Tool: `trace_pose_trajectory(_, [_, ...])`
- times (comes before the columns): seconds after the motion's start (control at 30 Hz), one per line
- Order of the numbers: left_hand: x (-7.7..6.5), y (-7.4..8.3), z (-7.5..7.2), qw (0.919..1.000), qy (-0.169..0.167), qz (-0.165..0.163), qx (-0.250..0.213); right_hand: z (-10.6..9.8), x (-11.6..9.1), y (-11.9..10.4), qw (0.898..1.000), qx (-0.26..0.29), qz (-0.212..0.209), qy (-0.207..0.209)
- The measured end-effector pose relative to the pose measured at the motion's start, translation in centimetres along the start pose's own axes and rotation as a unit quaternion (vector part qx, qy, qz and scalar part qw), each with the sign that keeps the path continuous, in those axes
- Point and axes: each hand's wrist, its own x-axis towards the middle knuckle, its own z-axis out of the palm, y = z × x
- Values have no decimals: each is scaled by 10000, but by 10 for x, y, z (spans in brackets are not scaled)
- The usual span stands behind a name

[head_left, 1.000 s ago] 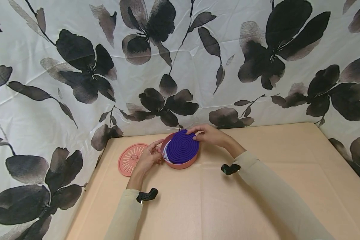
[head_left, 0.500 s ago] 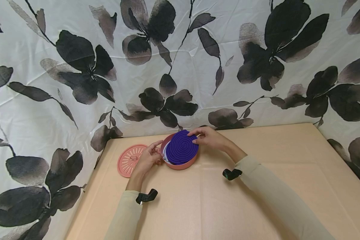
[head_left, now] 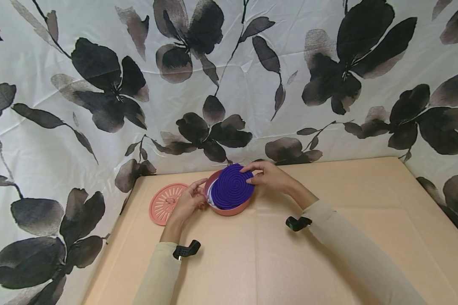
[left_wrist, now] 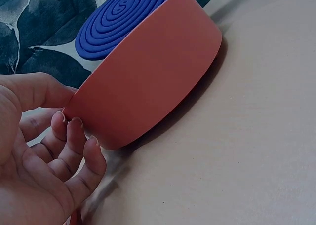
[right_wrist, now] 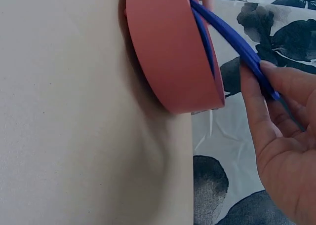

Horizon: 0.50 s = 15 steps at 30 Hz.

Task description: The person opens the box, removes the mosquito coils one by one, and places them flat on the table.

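Observation:
A blue round coaster (head_left: 232,188) with spiral ridges is tilted over a coral round holder (head_left: 230,212) on the table. My right hand (head_left: 269,174) pinches the coaster's upper right edge between thumb and fingers. In the right wrist view the coaster (right_wrist: 232,40) slants up out of the holder (right_wrist: 170,47), and another blue edge shows inside. At the holder's left side, my left hand (head_left: 187,201) grips the wall near the rim, its other fingers curled beside it, as the left wrist view shows with the holder (left_wrist: 148,72). A pale sliver shows inside, left of the coaster.
A coral slotted disc (head_left: 164,205), like a lid, lies left of the holder, partly behind my left hand. Behind the table (head_left: 328,212) hangs a white cloth (head_left: 252,97) with dark flowers. The holder stands close to the table's back edge.
My right hand has shifted slightly to the right and its forearm slightly down; the coaster has moved slightly with it. The left hand and holder stay nearly still.

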Motion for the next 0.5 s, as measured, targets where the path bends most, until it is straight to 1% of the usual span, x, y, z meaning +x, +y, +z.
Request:
trace_pose_trajectory(0.07, [-3,6,3,10000,-18,18,-8,-2,-1,-1,10000,34,19,39])
trace_pose_trajectory(0.1, [-3,6,3,10000,-20,20,-11,-3,-1,-1,9999,77,50,62])
trace_pose_trajectory(0.3, [12,-13,-3,9999,67,-103,17,-10,-4,-4,9998,168,89,94])
trace_pose_trajectory(0.5, [15,-17,-3,9999,149,1,-11,-18,-8,-6,9997,178,-52,128])
